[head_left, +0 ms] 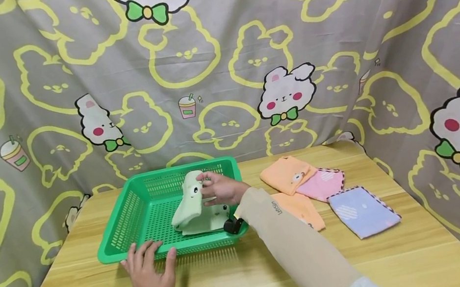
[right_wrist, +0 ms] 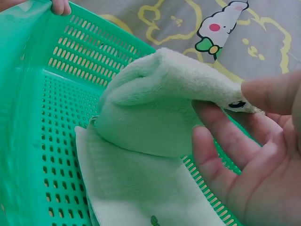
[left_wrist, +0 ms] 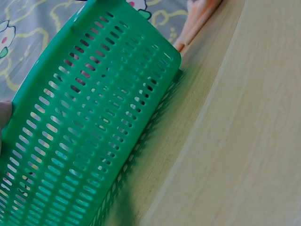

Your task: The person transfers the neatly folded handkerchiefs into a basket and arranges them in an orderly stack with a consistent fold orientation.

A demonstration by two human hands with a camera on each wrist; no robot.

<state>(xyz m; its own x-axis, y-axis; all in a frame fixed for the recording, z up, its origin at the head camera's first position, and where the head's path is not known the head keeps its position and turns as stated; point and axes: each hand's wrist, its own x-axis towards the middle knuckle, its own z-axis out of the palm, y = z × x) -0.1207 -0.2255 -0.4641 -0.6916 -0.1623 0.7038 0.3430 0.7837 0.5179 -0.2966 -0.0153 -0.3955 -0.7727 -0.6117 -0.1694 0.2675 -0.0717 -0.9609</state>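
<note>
A folded green towel [head_left: 188, 203] is shown inside the green basket [head_left: 127, 217] on the wooden table [head_left: 241, 280], draped over a 2nd green towel [head_left: 206, 220] that lies flat on the basket floor. The upper end of the folded towel is pinched between the thumb and fingers of the right hand [head_left: 221, 188]; in the right wrist view the thumb is seen pressed on the printed corner with the fingers [right_wrist: 221, 141] curled beneath. The left hand [head_left: 148, 270] is laid flat, fingers spread, against the near wall of the basket. The towel is judged to be light, soft and limp, not slippery and not fragile; a hold at 1 folded edge or corner is likely to serve, although the loose layers may fall open. Its long axis runs from the raised end near the far wall down toward the near left. 4 folded cloths lie to the right: 2 orange [head_left: 285, 174], 1 pink [head_left: 322, 183], 1 blue [head_left: 362, 210].
</note>
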